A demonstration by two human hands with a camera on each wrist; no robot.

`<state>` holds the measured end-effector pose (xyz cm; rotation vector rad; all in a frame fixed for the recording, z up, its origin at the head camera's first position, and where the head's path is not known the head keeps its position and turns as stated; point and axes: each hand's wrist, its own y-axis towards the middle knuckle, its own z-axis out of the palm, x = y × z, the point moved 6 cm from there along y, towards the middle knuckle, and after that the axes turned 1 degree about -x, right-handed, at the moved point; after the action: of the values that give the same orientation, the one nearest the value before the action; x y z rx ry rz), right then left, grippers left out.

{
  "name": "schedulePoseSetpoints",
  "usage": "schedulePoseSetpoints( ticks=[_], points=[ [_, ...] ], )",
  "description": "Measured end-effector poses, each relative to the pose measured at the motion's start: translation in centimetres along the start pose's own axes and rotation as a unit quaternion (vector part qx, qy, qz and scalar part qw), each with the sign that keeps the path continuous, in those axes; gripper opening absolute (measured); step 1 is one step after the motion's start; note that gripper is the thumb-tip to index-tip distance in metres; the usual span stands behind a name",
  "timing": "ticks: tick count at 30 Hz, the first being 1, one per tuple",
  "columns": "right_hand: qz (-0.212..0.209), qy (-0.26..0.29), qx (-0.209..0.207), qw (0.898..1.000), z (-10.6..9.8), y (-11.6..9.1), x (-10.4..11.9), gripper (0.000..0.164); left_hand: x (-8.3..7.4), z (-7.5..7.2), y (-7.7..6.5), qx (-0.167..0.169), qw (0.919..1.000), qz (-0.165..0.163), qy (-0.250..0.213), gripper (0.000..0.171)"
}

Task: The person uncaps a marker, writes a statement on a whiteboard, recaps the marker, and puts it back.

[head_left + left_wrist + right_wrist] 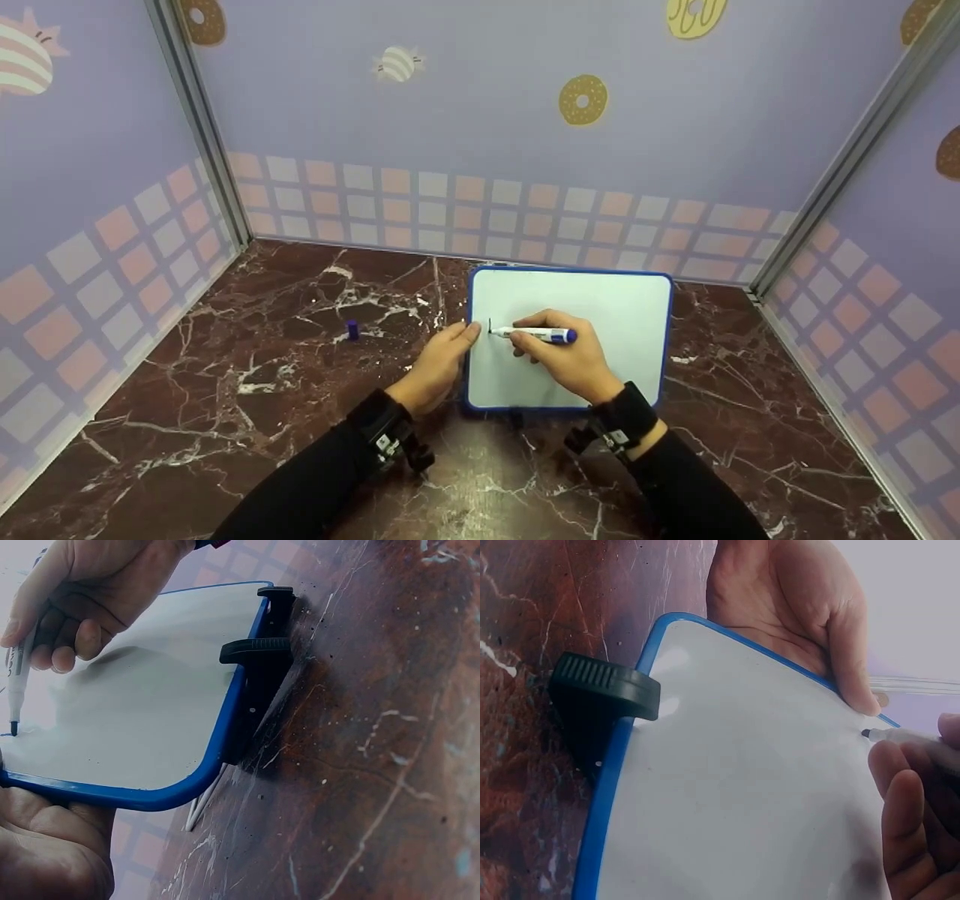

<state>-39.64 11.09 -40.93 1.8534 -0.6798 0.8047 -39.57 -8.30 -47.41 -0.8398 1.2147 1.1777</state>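
A whiteboard (pixel 600 360) with a blue frame stands on the table, leaning back. My left hand (pixel 439 367) grips its left edge, thumb on the front face and the other fingers behind it. In the right wrist view the left thumb (pixel 855 682) lies over the frame. My right hand (pixel 570 360) pinches a white marker (pixel 536 334) with a blue end. The marker's dark tip touches the board near its left side, at a short dark stroke (pixel 490 325). In the left wrist view, black clips (pixel 259 651) hold the board's lower edge.
A blue marker cap (pixel 352 330) stands on the dark red marbled table (pixel 247 420), left of the board. Patterned lilac walls (pixel 480 127) enclose the back and both sides. Wrist cameras are strapped above both hands.
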Motion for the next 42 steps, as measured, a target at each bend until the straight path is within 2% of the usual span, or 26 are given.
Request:
schedulePoseSetpoints(
  ticks=[17, 25, 32, 42],
  points=[
    [0.026, 0.009, 0.027, 0.999, 0.20, -0.12, -0.21, 0.010, 0.07, -0.01, 0.11, -0.004, 1.0000, -0.003, 0.002, 0.044],
    [0.034, -0.010, 0.043, 0.998, 0.37, -0.25, -0.15, 0.010, 0.22, -0.02, 0.15, -0.008, 0.9999, -0.006, -0.012, 0.041],
    [0.050, -0.004, 0.050, 0.997, 0.48, -0.31, -0.32, 0.009, 0.25, -0.07, 0.14, -0.015, 0.9998, -0.005, -0.009, 0.039],
    [0.047, -0.007, 0.065, 0.997, 0.61, -0.35, -0.44, 0.006, 0.21, -0.06, 0.11, -0.013, 0.9999, -0.001, -0.011, 0.042]
  ],
)
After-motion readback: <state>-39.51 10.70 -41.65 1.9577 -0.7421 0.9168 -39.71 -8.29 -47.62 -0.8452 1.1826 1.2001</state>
